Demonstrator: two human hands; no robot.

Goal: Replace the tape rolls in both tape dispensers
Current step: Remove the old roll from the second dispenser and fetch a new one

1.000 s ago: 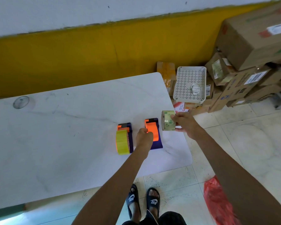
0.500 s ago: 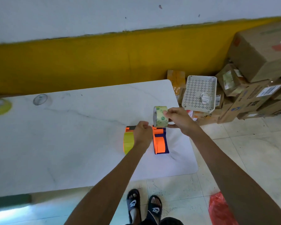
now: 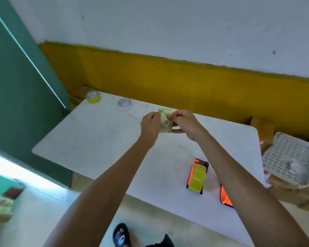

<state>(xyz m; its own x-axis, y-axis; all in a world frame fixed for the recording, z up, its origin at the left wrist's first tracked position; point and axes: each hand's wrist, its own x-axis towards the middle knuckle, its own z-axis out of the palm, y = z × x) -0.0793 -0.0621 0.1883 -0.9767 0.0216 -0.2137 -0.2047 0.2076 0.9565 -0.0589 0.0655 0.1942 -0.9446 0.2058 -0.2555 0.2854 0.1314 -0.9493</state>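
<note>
From the head camera, the person is holding both hands up above the white worktop [image 3: 100,139], close together. The left hand [image 3: 150,124] and the right hand [image 3: 183,122] are both gripping a clear tape roll [image 3: 166,122] with curled fingers, one on each side of it (the roll has small green marks on it). The roll is in the air, not touching the worktop.

Nearer to the person, on the right part of the worktop, an orange and dark dispenser [image 3: 197,176] is lying with a yellow tape roll [image 3: 196,179] sitting in it. Just beside it, a second orange dispenser [image 3: 225,196] is showing only partly, because the right forearm is covering most of it.

At the far left corner of the worktop another yellow roll [image 3: 93,97] is resting, and near it a clear roll [image 3: 124,102] is lying flat.

Beyond the right edge of the worktop a white perforated tray [image 3: 289,157] is lying on some boxes. Below, one foot in a black sandal [image 3: 121,235] is standing on the floor.
</note>
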